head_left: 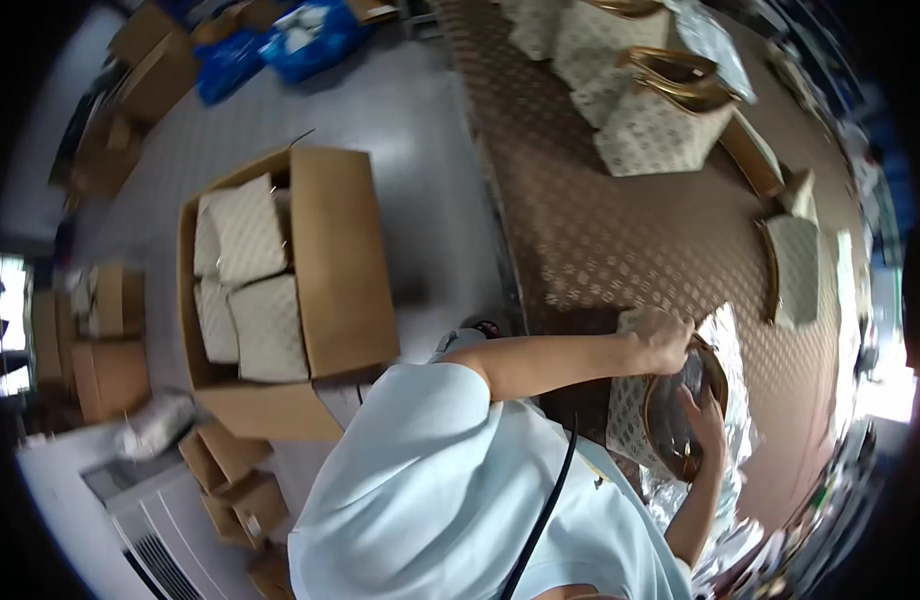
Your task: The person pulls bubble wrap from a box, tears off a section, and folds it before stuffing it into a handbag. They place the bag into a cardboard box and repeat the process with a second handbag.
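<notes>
A cream patterned handbag [628, 412] with brown trim lies on the table, its mouth facing up and its dark grey lining showing. My left hand [665, 340] has its fingers closed at the upper edge of the bag, gripping it by the trim. Over the bag's mouth is my right hand [707, 422], with thumb and fingers apart near the lining. Some of its fingers are hard to see. Crinkled silver wrapping [728, 350] lies around and beneath the bag.
Several similar handbags [665, 130] stand at the table's far end; another bag [795, 265] lies near the right edge. Left of the brown patterned table [570, 230], an open carton [345, 260] holds several wrapped cream bags [242, 235]. Blue plastic bags [315, 40] and more cartons [160, 80] sit beyond.
</notes>
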Motion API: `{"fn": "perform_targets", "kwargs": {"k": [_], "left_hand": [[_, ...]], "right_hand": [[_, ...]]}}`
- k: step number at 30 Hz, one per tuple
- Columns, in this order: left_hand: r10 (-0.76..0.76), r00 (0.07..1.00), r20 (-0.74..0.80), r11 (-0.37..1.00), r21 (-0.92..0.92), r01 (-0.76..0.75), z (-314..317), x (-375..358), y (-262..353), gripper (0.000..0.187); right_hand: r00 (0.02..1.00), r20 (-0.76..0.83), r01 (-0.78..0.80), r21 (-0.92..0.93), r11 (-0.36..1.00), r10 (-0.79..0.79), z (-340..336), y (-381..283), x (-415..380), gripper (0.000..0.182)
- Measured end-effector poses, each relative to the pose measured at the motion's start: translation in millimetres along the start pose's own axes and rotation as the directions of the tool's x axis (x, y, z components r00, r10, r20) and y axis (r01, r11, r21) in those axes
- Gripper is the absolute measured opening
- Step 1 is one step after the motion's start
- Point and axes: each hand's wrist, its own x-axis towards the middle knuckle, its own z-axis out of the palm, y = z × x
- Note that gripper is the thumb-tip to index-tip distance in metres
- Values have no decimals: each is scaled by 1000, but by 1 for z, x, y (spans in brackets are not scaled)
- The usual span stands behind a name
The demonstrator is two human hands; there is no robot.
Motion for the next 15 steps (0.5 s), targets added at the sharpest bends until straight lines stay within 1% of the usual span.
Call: {"fn": "perform_targets", "kwargs": {"k": [1, 2, 3, 4, 5, 6, 7, 8, 9, 10, 11, 12, 13, 14, 15], "left_hand": [[-23, 999, -34, 1000, -15, 23, -1, -9, -4, 45], [-22, 998, -57, 999, -25, 20, -1, -16, -4, 42], [-57, 997, -56, 998, -17, 56, 10, -10, -9, 37], [-83, 993, -87, 996, -22, 81, 6, -15, -15, 37], [-97, 987, -131, 994, -70, 89, -2, -21, -24, 37], [-109, 978, -176, 990, -110, 90, -10, -31, -34, 36], [-159, 949, -273, 982, -147, 122, -17, -44, -46, 37], [-174, 932, -318, 980, -146, 133, -24, -57, -60, 38], [-188, 911, -368, 979, -145, 143, -32, -70, -73, 38], [-235, 916, -326, 968, -165, 190, -44, -84, -83, 41], [-282, 904, -321, 957, -161, 242, -48, -97, -91, 37], [-329, 889, -319, 943, -158, 293, -51, -110, -102, 34], [-341, 863, -373, 931, -260, 256, -51, -126, -109, 36], [-388, 830, -401, 910, -312, 274, -46, -136, -122, 40], [-432, 803, -411, 885, -367, 288, -38, -147, -132, 45]], "right_hand": [[983, 78, -169, 7, 986, 168, -8, -15, -16, 82], [995, 27, -96, -115, 989, 99, 7, 17, -9, 81], [999, -38, -33, -228, 973, 25, 14, 41, 6, 80], [999, -15, -45, -283, 958, 42, 1, 6, -5, 64], [990, -80, 111, -80, 991, -117, -9, -29, -24, 57], [951, -175, 278, 123, 953, -255, -14, -52, -36, 51], [890, -351, 349, 111, 930, -292, -15, -57, -37, 47], [590, -580, 534, -241, 810, -562, -13, -59, -30, 49], [602, -592, 489, -258, 834, -536, -10, -65, -28, 50], [612, -601, 442, -279, 853, -514, -9, -81, -32, 50], [716, -505, 315, -381, 869, -482, 2, -78, -21, 46], [889, -260, 372, -68, 926, -377, 0, -79, -9, 46], [946, 56, 299, 236, 925, -320, -2, -92, -3, 46], [926, -2, 375, 106, 921, -377, 1, -99, 4, 38], [923, 9, 381, 100, 919, -384, 6, -106, 6, 38]]}}
